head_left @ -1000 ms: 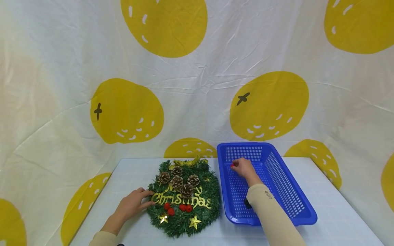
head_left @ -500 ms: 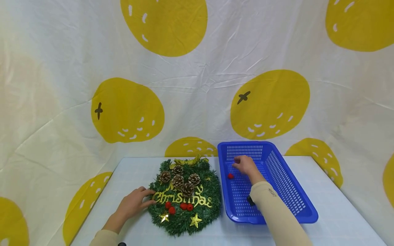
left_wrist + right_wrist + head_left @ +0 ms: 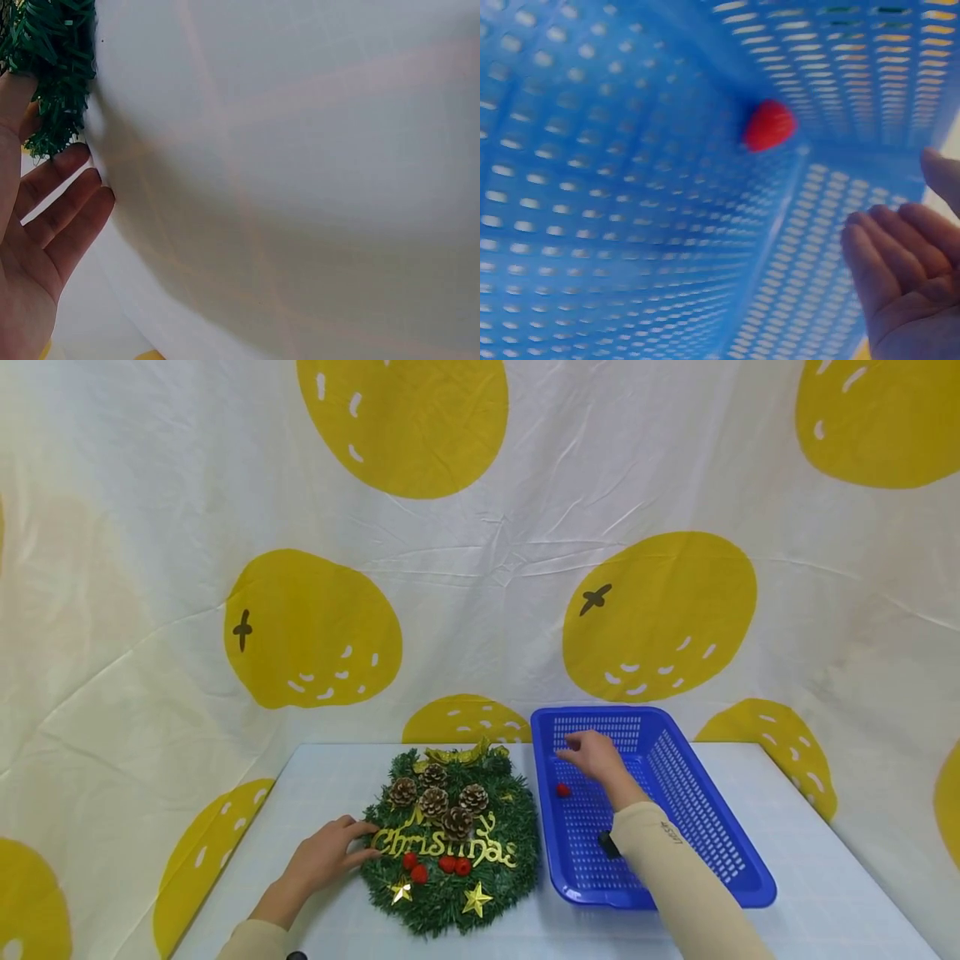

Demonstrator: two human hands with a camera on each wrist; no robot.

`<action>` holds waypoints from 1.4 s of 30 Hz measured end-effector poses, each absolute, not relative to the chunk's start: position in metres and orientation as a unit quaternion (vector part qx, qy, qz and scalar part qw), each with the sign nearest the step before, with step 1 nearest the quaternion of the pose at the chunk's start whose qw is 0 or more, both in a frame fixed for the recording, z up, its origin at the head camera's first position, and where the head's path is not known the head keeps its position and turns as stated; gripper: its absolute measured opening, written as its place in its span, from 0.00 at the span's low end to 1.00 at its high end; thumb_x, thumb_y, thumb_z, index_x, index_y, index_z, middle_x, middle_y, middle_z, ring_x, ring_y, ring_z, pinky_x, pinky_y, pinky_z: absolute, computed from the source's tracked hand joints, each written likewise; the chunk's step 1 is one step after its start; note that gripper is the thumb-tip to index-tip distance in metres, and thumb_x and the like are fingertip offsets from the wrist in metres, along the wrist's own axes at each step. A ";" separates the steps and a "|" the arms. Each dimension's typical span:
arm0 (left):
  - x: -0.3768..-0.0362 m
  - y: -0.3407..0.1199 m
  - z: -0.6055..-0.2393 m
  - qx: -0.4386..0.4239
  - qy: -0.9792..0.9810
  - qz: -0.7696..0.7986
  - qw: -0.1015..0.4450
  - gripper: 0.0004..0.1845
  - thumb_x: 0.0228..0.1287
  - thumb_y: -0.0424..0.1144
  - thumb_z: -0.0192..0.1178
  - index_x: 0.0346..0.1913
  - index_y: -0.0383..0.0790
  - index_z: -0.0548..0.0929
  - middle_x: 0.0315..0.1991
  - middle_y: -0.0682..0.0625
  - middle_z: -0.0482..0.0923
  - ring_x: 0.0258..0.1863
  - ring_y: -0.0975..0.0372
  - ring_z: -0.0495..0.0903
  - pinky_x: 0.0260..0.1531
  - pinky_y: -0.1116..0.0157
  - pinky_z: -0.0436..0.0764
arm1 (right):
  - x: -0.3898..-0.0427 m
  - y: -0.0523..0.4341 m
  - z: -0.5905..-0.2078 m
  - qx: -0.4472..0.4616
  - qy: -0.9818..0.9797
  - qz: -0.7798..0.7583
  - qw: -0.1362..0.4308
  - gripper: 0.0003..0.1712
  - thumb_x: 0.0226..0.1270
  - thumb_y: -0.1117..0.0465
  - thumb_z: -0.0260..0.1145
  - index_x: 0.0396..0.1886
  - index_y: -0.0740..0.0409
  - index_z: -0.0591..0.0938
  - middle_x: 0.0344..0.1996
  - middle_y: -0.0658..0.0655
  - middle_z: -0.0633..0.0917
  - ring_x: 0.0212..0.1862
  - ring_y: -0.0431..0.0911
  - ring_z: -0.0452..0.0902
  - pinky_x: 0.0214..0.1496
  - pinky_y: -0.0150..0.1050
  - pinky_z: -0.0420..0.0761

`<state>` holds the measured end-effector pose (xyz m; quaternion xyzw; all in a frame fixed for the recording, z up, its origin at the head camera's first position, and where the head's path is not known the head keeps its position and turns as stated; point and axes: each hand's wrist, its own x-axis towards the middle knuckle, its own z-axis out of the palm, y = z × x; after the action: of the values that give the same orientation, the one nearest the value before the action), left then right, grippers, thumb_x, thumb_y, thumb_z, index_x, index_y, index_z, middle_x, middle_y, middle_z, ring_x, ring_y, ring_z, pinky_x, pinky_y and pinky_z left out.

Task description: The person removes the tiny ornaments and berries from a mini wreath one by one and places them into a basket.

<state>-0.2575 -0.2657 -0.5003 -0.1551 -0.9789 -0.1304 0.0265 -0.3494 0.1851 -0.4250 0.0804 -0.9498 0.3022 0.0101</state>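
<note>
Released, with thumb and fingertips parted and nothing between them, the right hand (image 3: 592, 756) hangs over the far part of the blue perforated basket (image 3: 705, 810). Below it, apart from the fingers, a red berry ornament (image 3: 562, 790) lies on the basket floor, close to the left wall. Those raised sides probably serve to stop so small and round a piece from rolling off.

Beside the basket, the Christmas wreath (image 3: 442, 893) lies flat and face up, presumably so that everything on its front stays in reach. At its left edge the left hand (image 3: 330, 853) rests with loosely extended fingers, touching the greenery without clenching it; that light contact likely keeps the wreath from sliding. Gold lettering (image 3: 437, 844) runs across the middle, its upper word partly hidden by the clustered pinecones (image 3: 433, 802). Red berries (image 3: 419, 874) sit under the letters, with gold stars (image 3: 476, 900) lower down and a gold ribbon (image 3: 459, 755) at the top.

Both wreath and basket stand on a pale, faintly checked table (image 3: 341, 777). Behind hangs a white backdrop (image 3: 480, 610) printed with yellow fruit.
</note>
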 end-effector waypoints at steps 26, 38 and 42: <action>-0.257 -0.265 -0.500 -0.149 -0.980 -0.128 0.023 0.24 0.54 0.61 0.67 0.50 0.53 0.84 0.38 0.55 0.76 0.35 0.61 0.77 0.27 0.57 0.78 | -0.271 0.122 -0.349 0.169 -0.952 0.249 0.048 0.35 0.67 0.51 0.68 0.67 0.65 0.73 0.53 0.65 0.82 0.43 0.54 0.83 0.53 0.53 0.78; -0.258 -0.266 -0.502 -0.154 -0.979 -0.129 0.024 0.24 0.54 0.61 0.66 0.50 0.53 0.84 0.39 0.55 0.76 0.36 0.60 0.77 0.27 0.57 0.79 | -0.235 0.102 -0.356 0.226 -0.936 0.270 0.027 0.35 0.66 0.50 0.68 0.68 0.62 0.72 0.60 0.63 0.79 0.56 0.57 0.78 0.54 0.53 0.77; -0.257 -0.265 -0.500 -0.156 -0.979 -0.132 0.026 0.24 0.54 0.61 0.67 0.50 0.53 0.84 0.39 0.56 0.76 0.36 0.60 0.77 0.27 0.57 0.78 | -0.229 0.097 -0.357 0.237 -0.933 0.271 0.020 0.35 0.67 0.49 0.68 0.68 0.61 0.72 0.60 0.63 0.78 0.56 0.57 0.79 0.53 0.53 0.78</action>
<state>-0.2572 -0.2651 -0.5005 -0.1556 -0.9786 -0.1325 0.0258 -0.2289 0.0974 -0.3572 0.2368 -0.9327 0.2712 0.0199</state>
